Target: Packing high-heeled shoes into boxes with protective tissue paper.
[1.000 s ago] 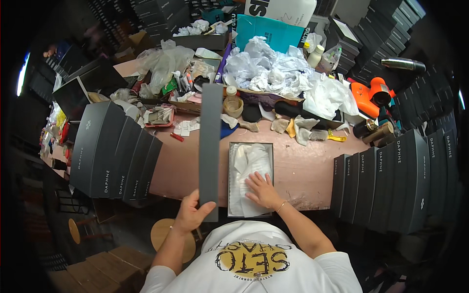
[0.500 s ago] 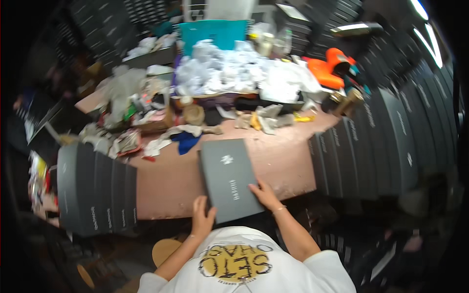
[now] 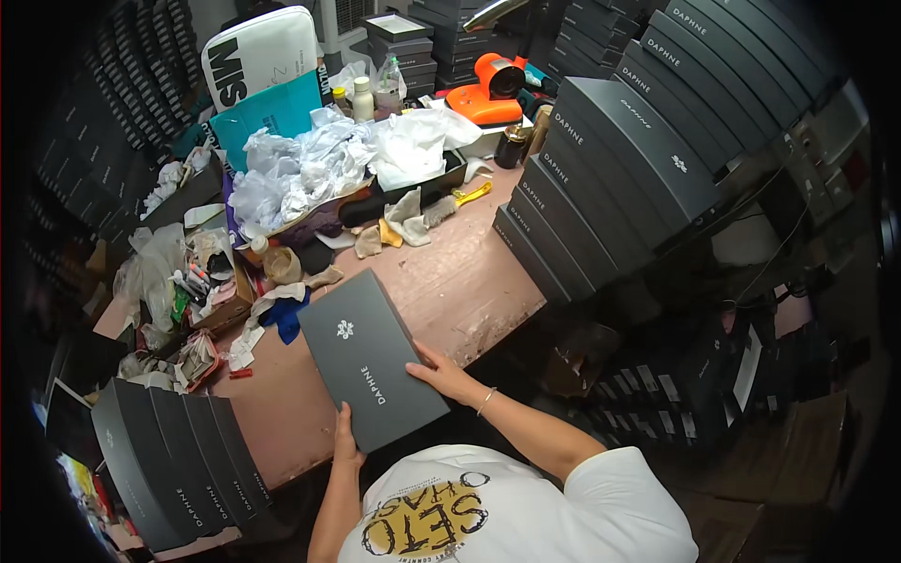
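Note:
A closed grey shoebox (image 3: 366,347) with a small white emblem and lettering on its lid lies in front of me, at the near edge of the worktable. My left hand (image 3: 347,439) grips its near left edge, thumb up along the side and the other fingers hidden beneath. On the opposite side, my right hand (image 3: 449,377) is closed on the right edge, its thumb lying over the lid. The box's near end reaches past the table edge towards my white shirt.
Shoebox stacks rise at the right (image 3: 601,188) and near left (image 3: 178,469) of the pinkish worktable (image 3: 479,300). Behind stand a carton of crumpled white paper (image 3: 300,169), bottles (image 3: 363,99) and an orange device (image 3: 488,94). A yellow-handled brush (image 3: 469,194) and scraps lie there.
My view has swung to the right, so the table and box now appear slanted. My right thumb has come over the lid, and my left hand is now closer against the edge.

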`<action>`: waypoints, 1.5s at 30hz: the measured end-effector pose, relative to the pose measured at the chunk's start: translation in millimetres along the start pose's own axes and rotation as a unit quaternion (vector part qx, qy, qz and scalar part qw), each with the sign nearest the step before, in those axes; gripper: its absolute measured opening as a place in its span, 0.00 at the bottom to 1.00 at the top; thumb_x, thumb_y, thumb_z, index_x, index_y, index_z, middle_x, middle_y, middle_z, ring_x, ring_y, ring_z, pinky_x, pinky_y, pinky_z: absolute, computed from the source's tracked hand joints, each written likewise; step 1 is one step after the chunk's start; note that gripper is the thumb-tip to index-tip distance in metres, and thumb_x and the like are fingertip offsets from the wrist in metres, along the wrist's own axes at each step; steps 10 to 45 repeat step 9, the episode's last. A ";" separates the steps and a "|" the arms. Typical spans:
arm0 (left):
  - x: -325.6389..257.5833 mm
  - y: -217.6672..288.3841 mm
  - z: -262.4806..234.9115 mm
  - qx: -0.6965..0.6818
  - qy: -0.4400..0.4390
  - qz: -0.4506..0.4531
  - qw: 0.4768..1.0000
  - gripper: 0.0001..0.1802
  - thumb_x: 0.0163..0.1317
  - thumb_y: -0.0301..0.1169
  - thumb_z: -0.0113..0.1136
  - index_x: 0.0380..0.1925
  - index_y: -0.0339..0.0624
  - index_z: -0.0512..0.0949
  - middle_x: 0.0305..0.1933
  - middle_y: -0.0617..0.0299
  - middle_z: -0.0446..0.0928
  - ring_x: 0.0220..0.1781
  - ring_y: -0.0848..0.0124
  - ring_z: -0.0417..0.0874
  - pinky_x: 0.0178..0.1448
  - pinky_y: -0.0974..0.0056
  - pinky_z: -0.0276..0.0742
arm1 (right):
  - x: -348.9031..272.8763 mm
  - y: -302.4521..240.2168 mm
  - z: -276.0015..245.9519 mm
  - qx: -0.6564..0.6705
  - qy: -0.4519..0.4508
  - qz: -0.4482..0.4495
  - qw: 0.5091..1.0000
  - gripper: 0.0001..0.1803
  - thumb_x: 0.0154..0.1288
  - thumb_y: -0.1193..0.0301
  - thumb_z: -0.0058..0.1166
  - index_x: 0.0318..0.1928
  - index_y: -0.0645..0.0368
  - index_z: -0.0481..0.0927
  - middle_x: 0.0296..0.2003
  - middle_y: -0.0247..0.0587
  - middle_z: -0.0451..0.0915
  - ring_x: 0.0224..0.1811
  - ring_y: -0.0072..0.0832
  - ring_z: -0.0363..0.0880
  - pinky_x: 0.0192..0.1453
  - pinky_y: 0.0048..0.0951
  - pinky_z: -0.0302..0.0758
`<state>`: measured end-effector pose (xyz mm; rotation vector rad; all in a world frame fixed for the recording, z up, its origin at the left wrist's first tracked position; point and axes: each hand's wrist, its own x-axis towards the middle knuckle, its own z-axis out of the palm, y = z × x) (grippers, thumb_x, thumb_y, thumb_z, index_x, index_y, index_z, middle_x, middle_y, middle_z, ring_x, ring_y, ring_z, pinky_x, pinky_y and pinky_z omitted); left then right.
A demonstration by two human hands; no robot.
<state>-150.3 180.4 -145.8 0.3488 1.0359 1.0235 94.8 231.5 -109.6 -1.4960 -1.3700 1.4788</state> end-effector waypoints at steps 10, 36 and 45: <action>-36.4 128.9 274.6 0.023 -0.171 0.200 0.965 0.37 0.57 0.59 0.55 0.57 0.41 0.68 0.53 0.60 0.75 0.50 0.64 0.78 0.53 0.65 0.76 | -144.5 -174.5 -146.3 -0.191 0.183 -0.495 0.828 0.53 0.53 0.44 0.60 0.69 0.65 0.52 0.70 0.61 0.43 0.74 0.49 0.38 0.73 0.43 0.44; -36.4 128.9 274.6 0.023 -0.171 0.200 0.965 0.37 0.57 0.59 0.55 0.57 0.41 0.68 0.53 0.60 0.75 0.50 0.64 0.78 0.53 0.65 0.76 | -144.5 -174.5 -146.3 -0.191 0.183 -0.495 0.828 0.53 0.53 0.44 0.60 0.69 0.65 0.52 0.70 0.61 0.43 0.74 0.49 0.38 0.73 0.43 0.44; -36.4 128.9 274.6 0.023 -0.171 0.200 0.965 0.37 0.57 0.59 0.55 0.57 0.41 0.68 0.53 0.60 0.75 0.50 0.64 0.78 0.53 0.65 0.76 | -144.5 -174.5 -146.3 -0.191 0.183 -0.495 0.828 0.53 0.53 0.44 0.60 0.69 0.65 0.52 0.70 0.61 0.43 0.74 0.49 0.38 0.73 0.43 0.44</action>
